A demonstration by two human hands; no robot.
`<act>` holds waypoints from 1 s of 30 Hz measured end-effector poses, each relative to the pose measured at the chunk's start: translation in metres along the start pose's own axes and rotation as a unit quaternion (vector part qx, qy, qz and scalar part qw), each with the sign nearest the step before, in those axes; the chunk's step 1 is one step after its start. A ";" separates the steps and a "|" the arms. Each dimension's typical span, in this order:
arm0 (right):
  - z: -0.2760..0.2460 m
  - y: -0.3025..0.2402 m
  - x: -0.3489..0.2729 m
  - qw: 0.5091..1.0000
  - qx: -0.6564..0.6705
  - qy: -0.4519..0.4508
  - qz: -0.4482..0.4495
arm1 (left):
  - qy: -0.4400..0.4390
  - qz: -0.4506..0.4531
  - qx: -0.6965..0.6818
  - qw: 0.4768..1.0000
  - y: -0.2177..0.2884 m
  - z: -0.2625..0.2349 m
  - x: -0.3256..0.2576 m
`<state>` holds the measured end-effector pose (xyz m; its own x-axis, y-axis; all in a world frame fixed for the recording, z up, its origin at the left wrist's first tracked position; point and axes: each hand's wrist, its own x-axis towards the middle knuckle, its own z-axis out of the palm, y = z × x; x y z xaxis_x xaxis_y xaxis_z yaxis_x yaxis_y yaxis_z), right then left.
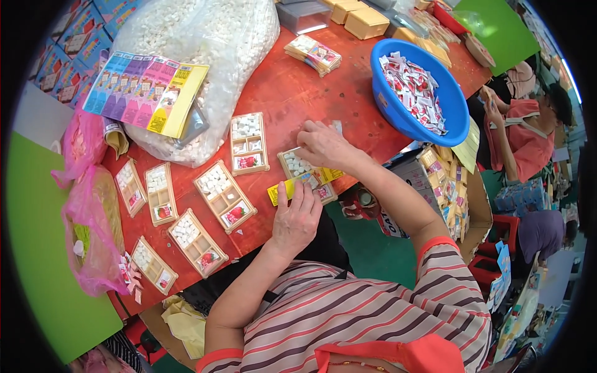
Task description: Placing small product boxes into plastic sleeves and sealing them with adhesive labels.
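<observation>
At the table's front edge my left hand (295, 221) presses its fingertips on a yellow printed card strip (328, 174), which lies across a small compartment tray (290, 163) of white pieces. My right hand (323, 146) is at the tray's far end with its fingers drawn together; what they hold, if anything, is hidden. Just left stands a similar tray (247, 144), filled with white pieces and a strawberry-printed packet. Further left lie several more such trays, among them one (224, 195) and another (198, 242).
A big clear bag of white pieces (186, 37) stands at the back left, with colourful printed sheets (146, 90) on it. At the back right is a blue basin (460, 112) of small packets. Pink bags (93, 248) hang at the left edge. A person (528, 130) sits far right.
</observation>
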<state>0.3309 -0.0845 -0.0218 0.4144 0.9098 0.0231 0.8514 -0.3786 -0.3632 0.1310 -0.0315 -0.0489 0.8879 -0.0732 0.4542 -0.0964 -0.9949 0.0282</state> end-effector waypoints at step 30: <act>-0.004 0.019 -0.050 0.614 0.780 0.026 0.119 | 0.074 -0.205 -0.261 0.941 0.003 -0.010 0.012</act>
<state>0.3277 -0.1378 -0.0258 0.5117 0.8383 -0.1883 -0.5613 0.1603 -0.8119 0.1371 -0.0348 -0.0346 0.8297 0.3581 0.4282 -0.0015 -0.7657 0.6432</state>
